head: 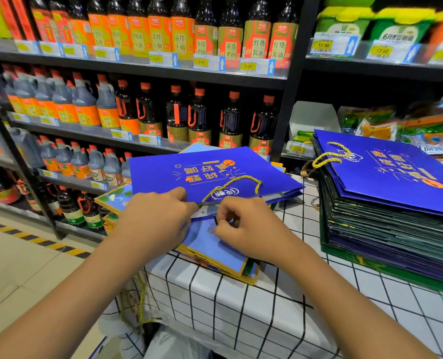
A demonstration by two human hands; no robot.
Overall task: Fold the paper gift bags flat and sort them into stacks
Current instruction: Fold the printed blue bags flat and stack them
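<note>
Head view: both hands' curled fingers (189, 200) pinch the blue gift bag (210, 174) edge.

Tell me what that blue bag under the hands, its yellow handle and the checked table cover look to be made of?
Blue bag: likely coated paper, smooth with a slight sheen and crisp fold edges. Yellow handle: twisted cord, its spiral strands visible. Checked table cover: probably thin cloth or plastic sheet; it drapes and wrinkles over the edge.

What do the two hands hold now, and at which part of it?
Both grip the dark blue gift bag at its near, open edge: the left hand pinches the edge left of the gold cord handle, the right hand just below the handle.
</note>
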